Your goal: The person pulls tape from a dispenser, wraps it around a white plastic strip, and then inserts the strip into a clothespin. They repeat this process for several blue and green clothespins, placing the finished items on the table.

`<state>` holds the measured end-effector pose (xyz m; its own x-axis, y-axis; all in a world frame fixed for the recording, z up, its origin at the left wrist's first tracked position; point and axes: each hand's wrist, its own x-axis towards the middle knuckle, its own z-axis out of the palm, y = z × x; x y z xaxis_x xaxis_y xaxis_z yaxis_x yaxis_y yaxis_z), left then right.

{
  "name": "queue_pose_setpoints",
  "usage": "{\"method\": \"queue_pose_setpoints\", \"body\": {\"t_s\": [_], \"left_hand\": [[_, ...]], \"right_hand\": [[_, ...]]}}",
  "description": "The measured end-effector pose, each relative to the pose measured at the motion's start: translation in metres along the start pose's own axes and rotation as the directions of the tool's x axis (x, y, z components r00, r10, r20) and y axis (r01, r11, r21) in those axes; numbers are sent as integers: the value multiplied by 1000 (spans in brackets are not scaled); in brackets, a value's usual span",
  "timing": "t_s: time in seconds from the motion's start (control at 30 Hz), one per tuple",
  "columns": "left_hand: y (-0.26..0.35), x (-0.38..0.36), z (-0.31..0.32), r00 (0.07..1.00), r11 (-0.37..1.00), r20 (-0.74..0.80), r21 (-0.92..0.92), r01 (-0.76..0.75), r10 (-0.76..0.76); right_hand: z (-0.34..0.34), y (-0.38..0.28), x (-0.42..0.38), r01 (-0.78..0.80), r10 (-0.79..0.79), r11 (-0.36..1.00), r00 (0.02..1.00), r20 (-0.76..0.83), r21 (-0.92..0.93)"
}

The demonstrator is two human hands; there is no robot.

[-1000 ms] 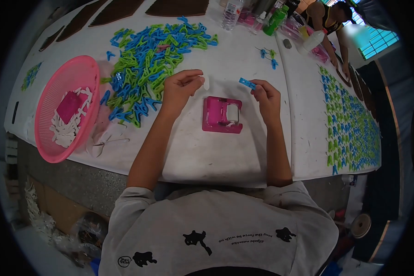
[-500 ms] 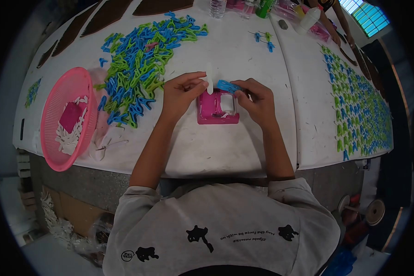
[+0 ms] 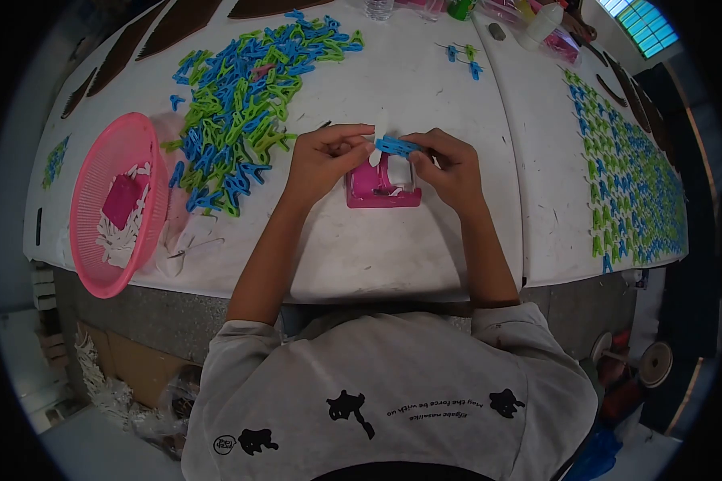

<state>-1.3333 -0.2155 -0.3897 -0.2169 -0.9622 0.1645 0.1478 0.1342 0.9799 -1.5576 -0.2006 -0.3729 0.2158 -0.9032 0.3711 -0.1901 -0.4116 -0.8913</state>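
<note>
My left hand (image 3: 329, 160) pinches a thin white strip (image 3: 376, 152) between thumb and fingers. My right hand (image 3: 448, 168) holds a blue clothespin (image 3: 396, 147), whose left end touches or nearly touches the strip. Below both hands a pink tray (image 3: 363, 192) lies on the table, with something white in its right part. A large pile of blue and green clothespins (image 3: 245, 104) spreads to the left. Further left, a pink basket (image 3: 83, 192) holds white strips (image 3: 119, 236) and a pink block (image 3: 123, 200).
Rows of blue and green clothespins (image 3: 630, 180) lie on the right table. A few clipped pins (image 3: 465, 58) lie at the back centre. Brown toothed pieces (image 3: 180, 26), a white bottle (image 3: 544, 22) and a clear bottle (image 3: 379, 8) stand or lie along the far edge.
My hands have come closer together, bringing the blue clothespin to the white strip. The view has shifted slightly, and less of the other person at the back right shows.
</note>
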Motion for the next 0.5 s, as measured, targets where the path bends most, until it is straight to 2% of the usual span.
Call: {"method": "queue_pose_setpoints", "body": {"t_s": [0.3,0.5], "left_hand": [[1,0,-2,999,998,31,41,40,-42],[1,0,1,1000,999,25,45,1,-2]], "right_hand": [[-1,3,0,-41,40,998,999,15,58],[0,2,-1,-58,55,992,998,31,111]]}}
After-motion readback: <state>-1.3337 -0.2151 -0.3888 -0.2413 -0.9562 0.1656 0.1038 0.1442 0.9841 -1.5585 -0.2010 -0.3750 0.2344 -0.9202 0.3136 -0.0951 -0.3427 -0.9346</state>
